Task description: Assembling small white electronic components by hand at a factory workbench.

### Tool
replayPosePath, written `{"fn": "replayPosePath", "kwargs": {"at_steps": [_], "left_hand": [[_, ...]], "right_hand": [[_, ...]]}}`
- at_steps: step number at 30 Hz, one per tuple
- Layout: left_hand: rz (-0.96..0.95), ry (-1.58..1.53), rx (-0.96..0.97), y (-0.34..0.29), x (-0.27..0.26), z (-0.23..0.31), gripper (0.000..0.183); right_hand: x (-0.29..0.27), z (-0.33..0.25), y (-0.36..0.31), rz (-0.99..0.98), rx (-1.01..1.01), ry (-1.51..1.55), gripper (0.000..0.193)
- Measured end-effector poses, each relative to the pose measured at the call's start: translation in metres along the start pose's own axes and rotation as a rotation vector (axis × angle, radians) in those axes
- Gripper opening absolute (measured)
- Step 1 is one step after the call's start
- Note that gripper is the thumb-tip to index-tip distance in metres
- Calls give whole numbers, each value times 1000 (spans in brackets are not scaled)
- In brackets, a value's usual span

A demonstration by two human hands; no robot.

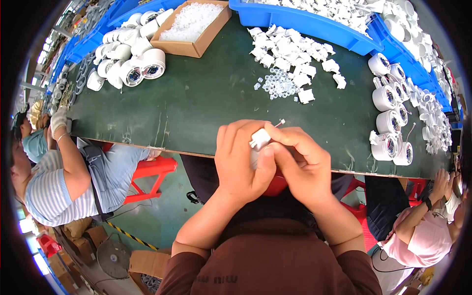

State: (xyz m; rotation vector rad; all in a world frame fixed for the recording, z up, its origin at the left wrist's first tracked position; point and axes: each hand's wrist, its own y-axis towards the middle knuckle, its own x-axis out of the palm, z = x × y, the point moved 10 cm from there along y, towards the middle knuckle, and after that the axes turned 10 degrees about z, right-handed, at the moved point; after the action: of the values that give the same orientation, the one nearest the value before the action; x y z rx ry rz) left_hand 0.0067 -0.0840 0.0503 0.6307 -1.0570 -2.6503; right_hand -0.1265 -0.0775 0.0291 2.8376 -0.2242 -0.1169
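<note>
Close to the table's near edge, my left hand (238, 160) is closed around a white plastic housing (260, 139), mostly hidden by my fingers. A small square white piece shows at its top. My right hand (305, 164) curls against the same housing from the right, its thumb and index finger pressed to it. A thin wire with a small white connector (281, 122) sticks out above the fingertips. Beyond my hands lie a heap of small white plastic brackets (285, 51) and a pile of clear little rings (279, 84).
Round white lamp housings (132, 73) are piled at the left; more housings (387, 123) stand in rows at the right. An open cardboard box (199, 46) holds translucent parts. Blue bins (305, 29) line the back. Co-workers sit on both sides, one in a striped shirt (49, 189).
</note>
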Motion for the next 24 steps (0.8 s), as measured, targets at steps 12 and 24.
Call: {"fn": "replayPosePath", "kwargs": {"at_steps": [12,24], "left_hand": [[-115,13,-64,5,-4,1,20],[-144,146,-20,10,5,5,24]], "right_hand": [[-66,28,79,37,-2,-543,14],[-28,8,73,85,-508,-895,8]]}}
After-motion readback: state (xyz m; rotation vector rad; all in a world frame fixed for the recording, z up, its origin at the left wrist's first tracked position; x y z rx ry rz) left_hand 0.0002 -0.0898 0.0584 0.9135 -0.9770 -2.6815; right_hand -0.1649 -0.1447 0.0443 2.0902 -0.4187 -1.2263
